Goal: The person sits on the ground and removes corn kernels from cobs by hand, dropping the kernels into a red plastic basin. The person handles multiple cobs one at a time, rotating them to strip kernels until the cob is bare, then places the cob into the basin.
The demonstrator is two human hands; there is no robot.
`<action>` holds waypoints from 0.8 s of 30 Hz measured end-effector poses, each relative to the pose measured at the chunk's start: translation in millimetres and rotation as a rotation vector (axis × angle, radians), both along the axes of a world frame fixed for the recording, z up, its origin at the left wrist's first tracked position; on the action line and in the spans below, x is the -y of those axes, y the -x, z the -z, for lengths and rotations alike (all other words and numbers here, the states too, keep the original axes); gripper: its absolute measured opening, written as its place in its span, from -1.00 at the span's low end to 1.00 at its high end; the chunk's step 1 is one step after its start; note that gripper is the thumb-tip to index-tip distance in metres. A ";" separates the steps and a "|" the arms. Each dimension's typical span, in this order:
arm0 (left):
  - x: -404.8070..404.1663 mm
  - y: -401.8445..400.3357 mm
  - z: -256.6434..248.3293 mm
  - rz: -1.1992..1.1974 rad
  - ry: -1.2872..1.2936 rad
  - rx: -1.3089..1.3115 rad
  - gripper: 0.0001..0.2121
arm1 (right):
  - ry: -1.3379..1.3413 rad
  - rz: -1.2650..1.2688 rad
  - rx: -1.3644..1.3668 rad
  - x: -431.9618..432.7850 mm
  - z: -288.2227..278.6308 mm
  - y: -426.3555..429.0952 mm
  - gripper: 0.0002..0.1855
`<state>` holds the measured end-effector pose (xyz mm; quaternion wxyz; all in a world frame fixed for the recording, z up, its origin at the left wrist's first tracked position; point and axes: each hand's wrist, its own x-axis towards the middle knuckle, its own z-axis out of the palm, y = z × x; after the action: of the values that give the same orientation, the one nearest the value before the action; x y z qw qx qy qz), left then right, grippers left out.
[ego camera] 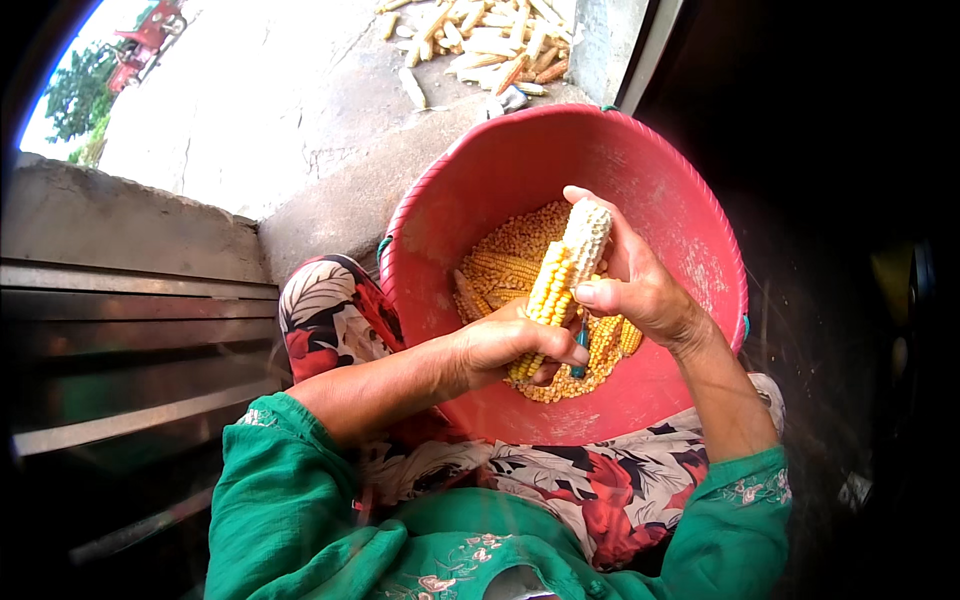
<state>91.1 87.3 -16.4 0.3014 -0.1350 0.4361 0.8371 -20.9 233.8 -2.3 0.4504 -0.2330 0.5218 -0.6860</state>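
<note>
My left hand (517, 345) grips a yellow corn cob (549, 289) that still bears its kernels, held at a slant. Against its upper side lies a pale, mostly bare corncob (588, 234), held in my right hand (637, 281) between thumb and fingers. Below both hands, a tool with a teal handle (579, 358) shows beside my left fingers; whether it is held cannot be told. Loose corn kernels (525, 225) and several unshelled corn cobs (604, 341) lie in the red tub (420, 300) underneath, partly hidden by my hands.
The tub stands between my knees in patterned trousers. Beyond it, a heap of corncobs (495, 37) lies on the concrete floor (337, 112) near a wall edge (607, 45). At left are a low concrete wall (127, 217) and metal rails (135, 281). A red vehicle (146, 37) stands outside.
</note>
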 end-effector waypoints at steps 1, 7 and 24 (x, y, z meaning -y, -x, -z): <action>-1.8 0.5 -1.7 -0.034 0.039 0.000 -0.76 | -0.023 0.015 0.022 -0.2 -0.8 -1.1 0.03; -0.9 0.6 5.3 -0.001 0.067 0.001 -0.72 | -0.084 0.080 -0.113 7.7 11.3 -8.6 0.03; 1.1 2.6 -8.4 -0.046 0.143 -0.238 -0.60 | -0.045 -0.012 -0.125 -0.6 -6.7 -1.5 -0.12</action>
<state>88.5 86.3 -8.0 0.2178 -0.0658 0.5240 0.8207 -19.4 234.4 4.4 0.4263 -0.2686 0.5629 -0.6552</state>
